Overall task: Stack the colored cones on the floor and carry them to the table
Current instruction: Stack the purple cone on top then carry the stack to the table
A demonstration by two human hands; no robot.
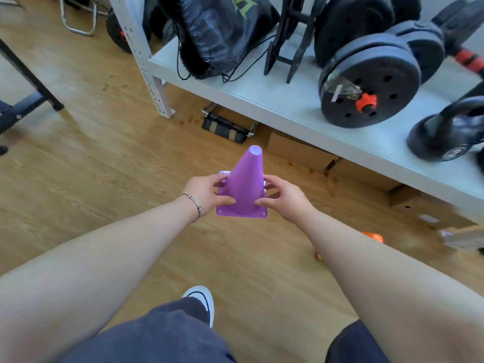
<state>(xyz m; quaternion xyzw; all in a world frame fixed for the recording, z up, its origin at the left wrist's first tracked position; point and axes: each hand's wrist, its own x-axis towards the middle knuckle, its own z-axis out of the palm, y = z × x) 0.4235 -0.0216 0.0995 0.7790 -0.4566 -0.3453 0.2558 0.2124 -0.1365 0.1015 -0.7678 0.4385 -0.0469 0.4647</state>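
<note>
A purple cone [247, 183] with a square base is held upright above the wooden floor, in the middle of the head view. My left hand [205, 193] grips its base from the left, thumb on the cone's wall. My right hand [284, 199] grips the base from the right in the same way. A pale edge shows behind the base at the left, maybe another cone under it; I cannot tell. An orange cone [373, 236] lies on the floor to the right, mostly hidden behind my right forearm.
A low white shelf [275, 100] runs along the right, carrying a black drawstring bag [220, 35], black dumbbell plates [366, 90] and a kettlebell [447, 132]. Cardboard boxes [301, 150] sit under it. A dark bench leg [28, 100] stands at the left. My shoe [201, 299] is below.
</note>
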